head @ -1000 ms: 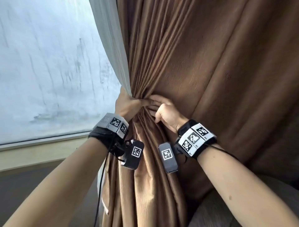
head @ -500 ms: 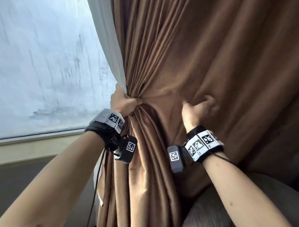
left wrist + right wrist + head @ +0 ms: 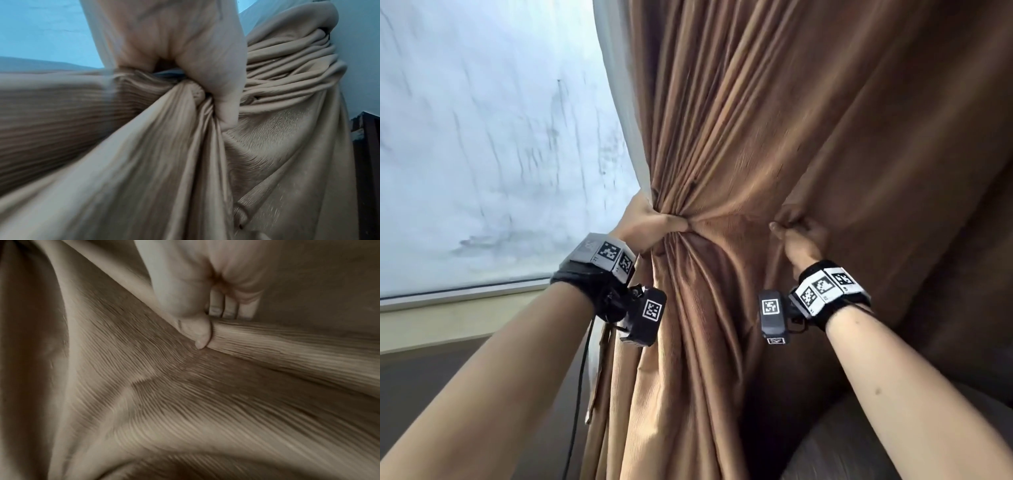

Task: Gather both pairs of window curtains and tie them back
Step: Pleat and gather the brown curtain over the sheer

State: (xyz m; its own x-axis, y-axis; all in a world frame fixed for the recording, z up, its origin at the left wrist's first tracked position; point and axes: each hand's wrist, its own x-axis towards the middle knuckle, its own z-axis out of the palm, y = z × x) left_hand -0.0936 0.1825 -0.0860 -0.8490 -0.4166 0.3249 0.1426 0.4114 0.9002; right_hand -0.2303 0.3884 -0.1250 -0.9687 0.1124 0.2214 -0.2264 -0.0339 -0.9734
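A heavy brown curtain (image 3: 791, 137) hangs at the right of the window, with a white sheer curtain (image 3: 616, 102) along its left edge. My left hand (image 3: 654, 226) grips a gathered bunch of brown pleats together with the sheer at waist height; the left wrist view shows the thumb (image 3: 224, 97) pressed over the bunched brown curtain (image 3: 164, 146). Further right, my right hand (image 3: 798, 233) pinches a fresh fold of the looser brown cloth. In the right wrist view the thumb (image 3: 195, 331) and curled fingers clamp a ridge of the ribbed brown curtain (image 3: 267, 340).
The window pane (image 3: 482, 154) fills the left, with its sill (image 3: 465, 308) below. A grey upholstered seat (image 3: 876, 445) sits at the lower right behind my right forearm. A dark frame edge (image 3: 368, 146) shows past the curtain in the left wrist view.
My right hand left the bunch held by my left hand, moved right along the curtain and closed on a new fold. The left hand kept its grip.
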